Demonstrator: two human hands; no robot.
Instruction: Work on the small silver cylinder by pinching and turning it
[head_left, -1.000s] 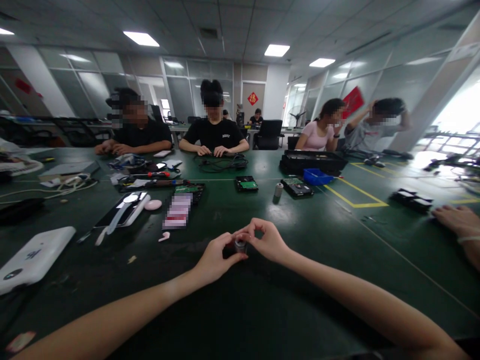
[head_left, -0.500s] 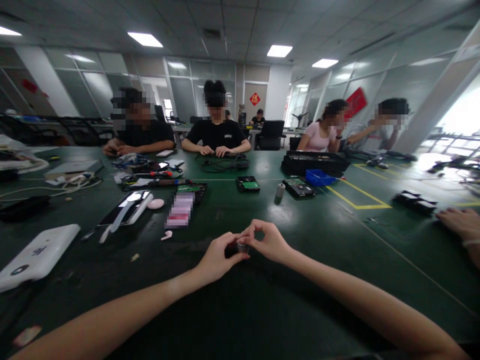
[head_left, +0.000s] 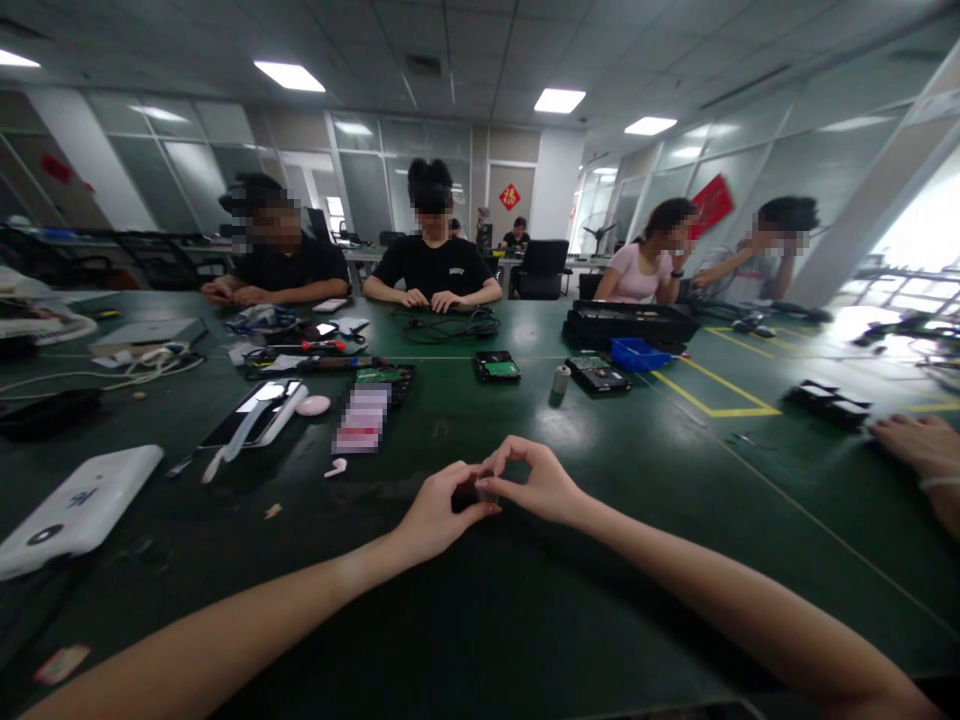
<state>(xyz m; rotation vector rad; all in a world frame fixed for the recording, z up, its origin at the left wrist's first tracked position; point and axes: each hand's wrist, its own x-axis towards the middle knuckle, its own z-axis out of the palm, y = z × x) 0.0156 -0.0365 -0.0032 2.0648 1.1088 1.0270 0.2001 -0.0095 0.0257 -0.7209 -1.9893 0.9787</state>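
My left hand (head_left: 436, 508) is curled around a small grey cylinder (head_left: 487, 494), thumb low on its near side and fingers behind. From the right, my right hand (head_left: 538, 486) pinches the top of the same cylinder, its thumb and forefinger bent into a loop. Most of the cylinder is covered by my fingers, so its kind does not show. A similar silver cylinder (head_left: 560, 381) stands upright farther back on the green table (head_left: 480, 620).
Hard drives (head_left: 498, 367) lie beyond my hands, near a blue tray (head_left: 639, 354) and black case (head_left: 630, 325). To the left are a phone (head_left: 361, 418), an earbud (head_left: 337, 467) and a white device (head_left: 82, 510). Another person's hand (head_left: 919, 445) rests at the right edge.
The fingers of my right hand have shifted slightly over the cylinder's top, covering more of it. Both hands otherwise keep their place.
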